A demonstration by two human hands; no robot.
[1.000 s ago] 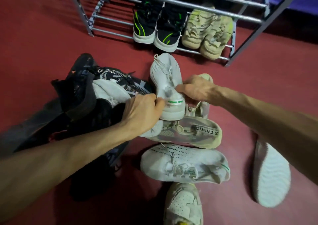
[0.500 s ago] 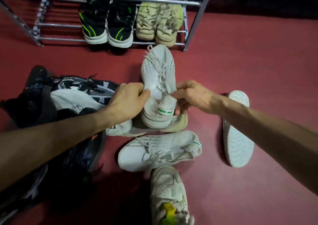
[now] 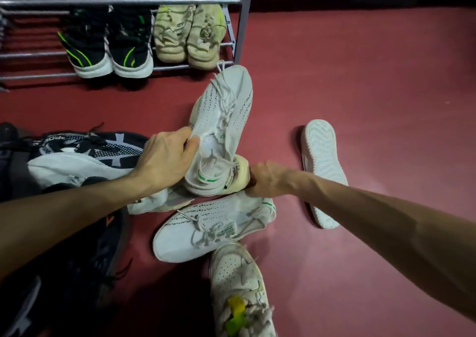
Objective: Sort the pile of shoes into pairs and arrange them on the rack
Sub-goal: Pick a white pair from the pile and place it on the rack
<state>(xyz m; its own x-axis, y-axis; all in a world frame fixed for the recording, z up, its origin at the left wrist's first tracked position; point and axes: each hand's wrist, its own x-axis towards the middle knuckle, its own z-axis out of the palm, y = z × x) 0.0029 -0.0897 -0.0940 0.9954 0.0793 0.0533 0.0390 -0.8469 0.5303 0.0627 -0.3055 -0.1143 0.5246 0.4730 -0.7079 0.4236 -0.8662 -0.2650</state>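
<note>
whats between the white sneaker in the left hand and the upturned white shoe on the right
Head view: only bare red floor between the held sneaker and the sole-up shoe.

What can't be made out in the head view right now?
- Right hand: its fingers are tucked behind the beige shoe, so the grip can't be confirmed.
- Dark shoes at the left: in shadow and under the left forearm, so the count is unclear.
- Rack: its upper tiers are cut off by the top edge.
- Overturned white shoe: only the sole shows.
- Left hand covers one side of the white knit shoe.
</note>
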